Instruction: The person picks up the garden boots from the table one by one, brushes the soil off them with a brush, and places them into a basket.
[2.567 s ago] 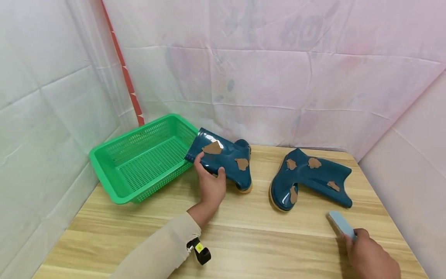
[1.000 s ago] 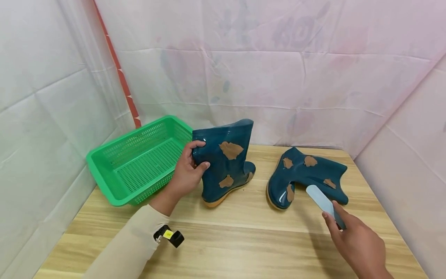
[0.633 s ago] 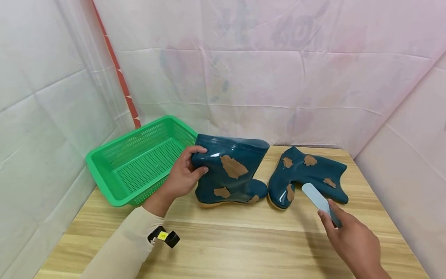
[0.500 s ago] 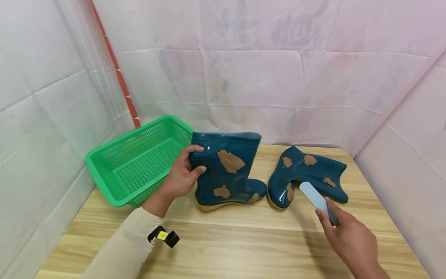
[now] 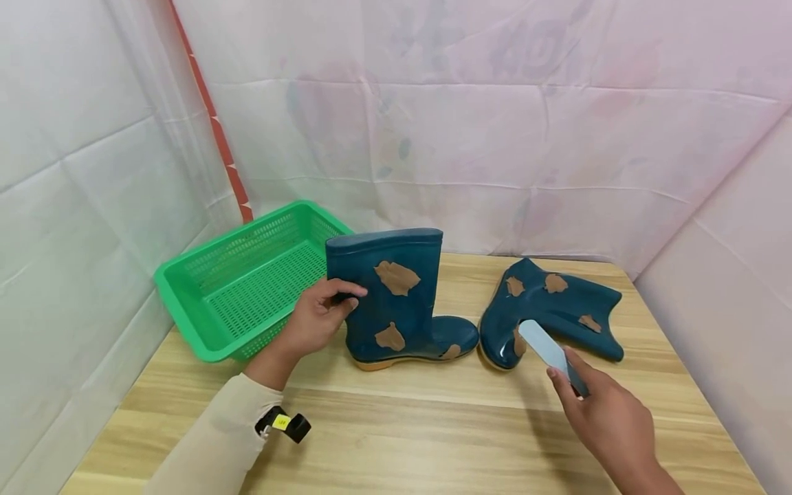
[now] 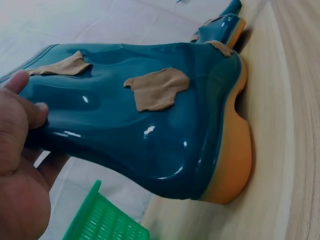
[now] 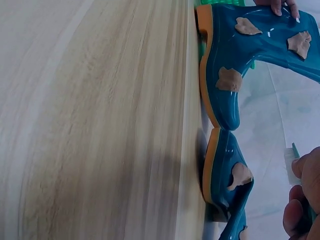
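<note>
A dark blue rubber boot (image 5: 414,320) with tan sole and brown patches (image 5: 397,278) stands upright on the table. My left hand (image 5: 309,320) grips the back of its shaft, thumb on the near side. The left wrist view shows the boot's heel (image 6: 232,160) on the wood. In my right hand (image 5: 609,416) is a light blue brush (image 5: 544,347); pale bristles (image 7: 291,166) show in the right wrist view. The brush hovers in front of a second boot (image 5: 529,309), overlapping its toe in the head view. This boot lies on its side with similar patches.
A green perforated basket (image 5: 185,330) stands at the left, just behind my left hand. White sheeting (image 5: 458,151) hangs behind and at both sides of the wooden table (image 5: 396,440). The two boots' toes nearly meet mid-table.
The first boot, tilted over beside the basket earlier, has been turned upright with its toe to the right. My right hand has raised the brush and brought it left toward the second boot.
</note>
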`<state>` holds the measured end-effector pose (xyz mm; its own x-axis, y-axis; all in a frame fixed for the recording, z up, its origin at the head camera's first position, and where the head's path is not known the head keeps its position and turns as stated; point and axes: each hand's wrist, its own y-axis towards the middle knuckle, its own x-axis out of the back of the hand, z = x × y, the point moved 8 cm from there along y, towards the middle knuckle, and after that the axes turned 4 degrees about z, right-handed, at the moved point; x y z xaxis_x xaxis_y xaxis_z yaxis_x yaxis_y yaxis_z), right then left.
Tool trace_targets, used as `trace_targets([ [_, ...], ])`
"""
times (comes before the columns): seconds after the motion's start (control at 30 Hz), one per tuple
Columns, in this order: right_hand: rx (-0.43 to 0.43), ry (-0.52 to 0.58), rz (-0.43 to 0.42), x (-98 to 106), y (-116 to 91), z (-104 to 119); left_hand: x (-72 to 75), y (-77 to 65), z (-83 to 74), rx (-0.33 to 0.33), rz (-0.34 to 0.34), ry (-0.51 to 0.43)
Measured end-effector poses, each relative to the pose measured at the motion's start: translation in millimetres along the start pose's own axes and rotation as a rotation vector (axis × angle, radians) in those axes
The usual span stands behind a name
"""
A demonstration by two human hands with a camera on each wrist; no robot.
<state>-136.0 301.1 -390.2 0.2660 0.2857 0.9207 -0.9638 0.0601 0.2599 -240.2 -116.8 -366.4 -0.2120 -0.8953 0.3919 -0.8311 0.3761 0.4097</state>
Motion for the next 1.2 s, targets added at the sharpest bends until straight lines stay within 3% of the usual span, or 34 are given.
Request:
trace_targets([
  [0.2,0.053,0.032,-0.003,-3,3,13,1.3,-2.1,0.3,0.080,0.114,-0.011],
  [0.3,0.074,0.060,0.029,-8,6,23,3.0,-3.2,1.8,0.092,0.126,0.005],
  [0.43,0.104,0.090,0.096,-20,9,36,6.1,-2.8,2.3,0.069,0.063,0.056],
  [0.57,0.200,0.111,0.106,-32,7,53,8.7,0.9,3.6,0.040,-0.038,0.077],
  [0.7,0.333,0.097,0.097,-41,0,69,9.9,5.5,7.1,0.029,-0.115,0.042],
  [0.83,0.413,0.074,0.084,-45,-5,79,9.2,8.6,7.1,-0.001,-0.148,-0.011],
  [0.97,0.416,0.086,0.056,-43,-5,80,8.1,9.7,3.6,-0.036,-0.155,-0.026],
  [1.2,0.371,0.123,0.006,-41,1,76,7.9,7.5,3.1,-0.039,-0.154,-0.049],
])
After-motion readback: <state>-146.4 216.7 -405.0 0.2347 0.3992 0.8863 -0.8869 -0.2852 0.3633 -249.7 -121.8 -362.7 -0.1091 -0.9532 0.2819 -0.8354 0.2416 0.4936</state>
